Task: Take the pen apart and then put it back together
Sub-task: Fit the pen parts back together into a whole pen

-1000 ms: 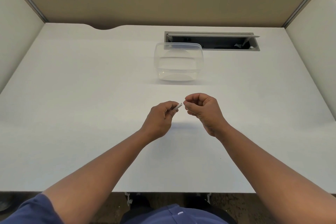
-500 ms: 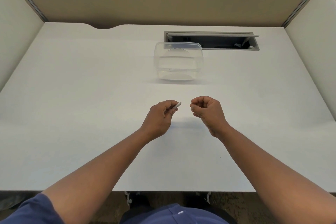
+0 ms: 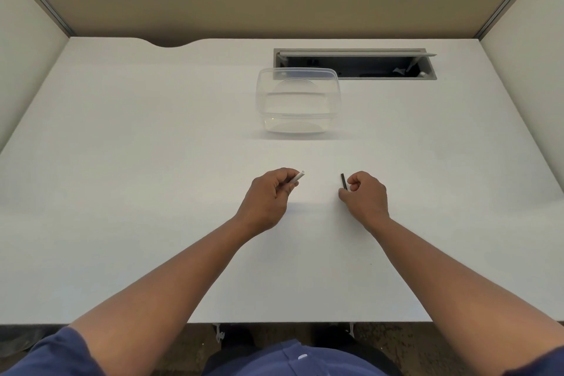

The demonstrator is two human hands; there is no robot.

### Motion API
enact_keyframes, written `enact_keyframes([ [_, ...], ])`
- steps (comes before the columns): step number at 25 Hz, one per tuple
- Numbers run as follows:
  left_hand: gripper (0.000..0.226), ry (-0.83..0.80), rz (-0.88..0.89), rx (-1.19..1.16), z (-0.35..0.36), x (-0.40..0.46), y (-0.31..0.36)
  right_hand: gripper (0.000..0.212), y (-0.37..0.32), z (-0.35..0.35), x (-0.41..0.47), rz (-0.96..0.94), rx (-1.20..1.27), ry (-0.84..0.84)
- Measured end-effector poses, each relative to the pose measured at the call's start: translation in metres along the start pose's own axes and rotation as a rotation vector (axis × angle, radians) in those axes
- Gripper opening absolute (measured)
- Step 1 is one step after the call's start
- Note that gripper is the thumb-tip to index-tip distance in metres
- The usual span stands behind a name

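My left hand (image 3: pixel 268 195) is closed around a white pen barrel (image 3: pixel 298 177); only its open end sticks out past my fingers, pointing up and to the right. My right hand (image 3: pixel 364 194) pinches a thin dark pen part (image 3: pixel 343 181), which stands nearly upright beside my thumb. The two hands are apart, with a gap of bare white table (image 3: pixel 152 162) between them. Most of each pen part is hidden inside the fists.
A clear plastic container (image 3: pixel 297 101) stands on the table beyond my hands. Behind it is an open grey cable tray (image 3: pixel 355 62) set into the desk. Beige partition panels wall in the left, right and back.
My hands were together on the pen; the right hand has pulled away to the right and lower, and now shows the thin dark part. The left hand stayed roughly in place.
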State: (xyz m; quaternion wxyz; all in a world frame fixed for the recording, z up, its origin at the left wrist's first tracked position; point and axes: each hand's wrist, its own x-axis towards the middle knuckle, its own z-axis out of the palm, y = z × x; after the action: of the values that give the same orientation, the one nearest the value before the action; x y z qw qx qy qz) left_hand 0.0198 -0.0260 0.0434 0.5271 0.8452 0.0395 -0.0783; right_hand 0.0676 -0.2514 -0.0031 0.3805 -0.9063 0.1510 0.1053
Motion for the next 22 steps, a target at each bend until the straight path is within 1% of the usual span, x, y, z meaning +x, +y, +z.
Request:
enact_keyframes([
  [3,0.017,-0.002,-0.006,-0.005,0.0,0.001,0.0,0.019,0.002,0.002,0.004,0.016,-0.053,-0.012],
  [8,0.019,-0.006,-0.004,-0.007,-0.001,0.002,0.001,0.006,0.0,0.001,0.008,0.049,-0.085,-0.039],
  [14,0.018,-0.008,0.018,0.01,-0.003,0.004,0.001,0.007,-0.008,-0.01,0.003,0.074,-0.046,-0.095],
  [16,0.019,-0.006,0.015,0.013,-0.004,0.006,0.0,0.006,-0.017,-0.017,-0.002,0.048,0.021,-0.112],
  [19,0.016,0.003,0.006,0.006,-0.005,0.008,0.001,0.002,-0.037,-0.031,-0.012,-0.054,0.128,-0.129],
  [22,0.016,0.017,0.004,0.009,-0.005,0.01,0.004,0.005,-0.057,-0.042,-0.02,-0.148,0.214,-0.15],
])
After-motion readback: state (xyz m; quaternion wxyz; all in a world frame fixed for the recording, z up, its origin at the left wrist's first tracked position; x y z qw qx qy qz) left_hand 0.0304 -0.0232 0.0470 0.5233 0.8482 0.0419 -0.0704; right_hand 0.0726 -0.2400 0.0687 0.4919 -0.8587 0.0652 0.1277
